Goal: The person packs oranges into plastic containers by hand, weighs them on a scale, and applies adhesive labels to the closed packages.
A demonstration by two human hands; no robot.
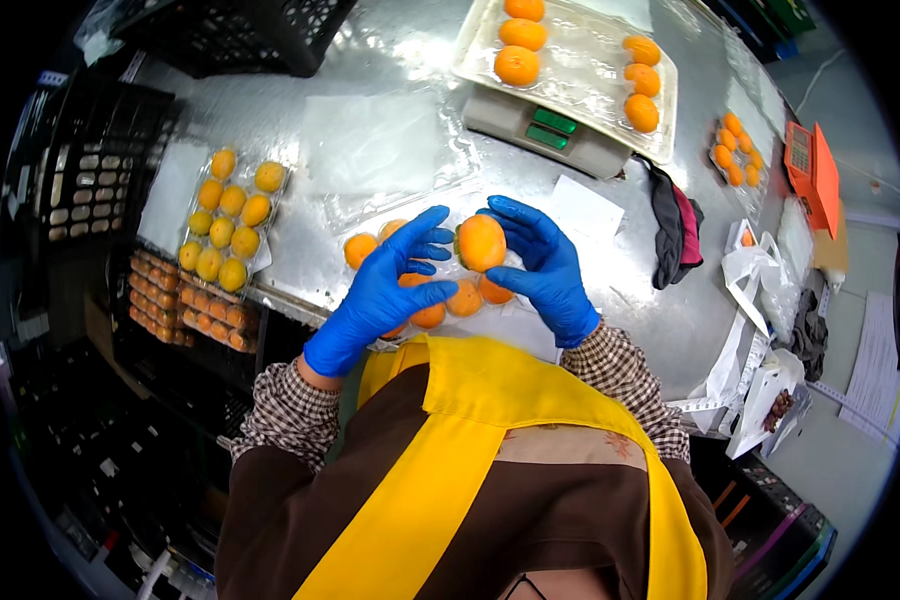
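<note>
Both my hands wear blue gloves. My right hand (544,266) holds an orange persimmon (483,243) with green calyx leaves turned to the left, between thumb and fingers. My left hand (390,289) is just left of that fruit, fingers apart, holding nothing. Below my hands, several persimmons (464,298) lie in a clear plastic tray, partly hidden by my left hand. One persimmon (360,250) shows at the tray's left end. Beyond my hands, a scale (544,131) with green displays carries a white tray (664,112) with orange fruit along two sides.
A clear pack of yellow-orange fruit (232,200) stands at the left edge of the metal table (285,247). Black crates (232,37) are at the upper left, stacked fruit packs (217,315) below. On the right lie a dark cloth (671,225), an orange calculator-like device (811,176) and white bags (757,274).
</note>
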